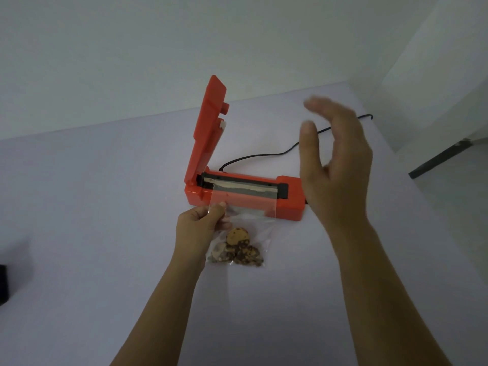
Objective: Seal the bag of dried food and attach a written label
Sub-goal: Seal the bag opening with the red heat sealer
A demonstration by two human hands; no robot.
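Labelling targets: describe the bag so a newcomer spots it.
On the table stands an orange heat sealer, lid raised. In front lies a clear bag, mouth on the sealing strip, pinched by the left hand. It alone holds brown dried food.

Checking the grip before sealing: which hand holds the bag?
The left hand pinches the clear bag at its left edge; the right hand is open in midair, holding nothing.

Right hand (335, 165) fingertips motion-blurred, sealer (289, 200) right end hidden behind it; dark object (3, 283) cut off by left edge
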